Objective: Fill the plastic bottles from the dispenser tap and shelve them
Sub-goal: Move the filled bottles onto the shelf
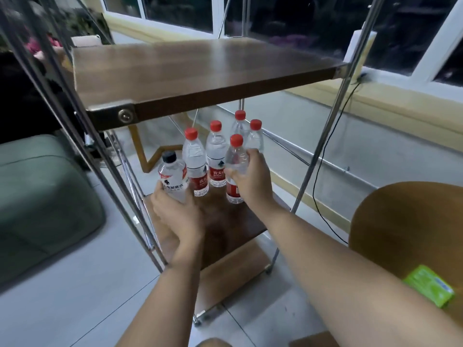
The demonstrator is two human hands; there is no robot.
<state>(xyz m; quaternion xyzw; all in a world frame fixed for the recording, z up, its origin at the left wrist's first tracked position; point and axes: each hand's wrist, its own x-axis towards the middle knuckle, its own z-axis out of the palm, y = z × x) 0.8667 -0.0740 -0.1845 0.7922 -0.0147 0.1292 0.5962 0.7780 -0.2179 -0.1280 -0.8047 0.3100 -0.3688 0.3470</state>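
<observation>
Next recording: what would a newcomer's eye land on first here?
Two bare hands reach into a metal-framed shelf unit: the left hand holds a black-capped bottle at the front left of the lower shelf, the right hand grips a red-capped bottle beside it. Four more red-capped bottles stand behind them, under a brown wooden board. A bright green packet lies on the round table at lower right.

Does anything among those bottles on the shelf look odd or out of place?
Only one: the black-capped bottle held by the left hand is shorter, with a white label, unlike the five red-capped bottles. No spill shows.
</observation>
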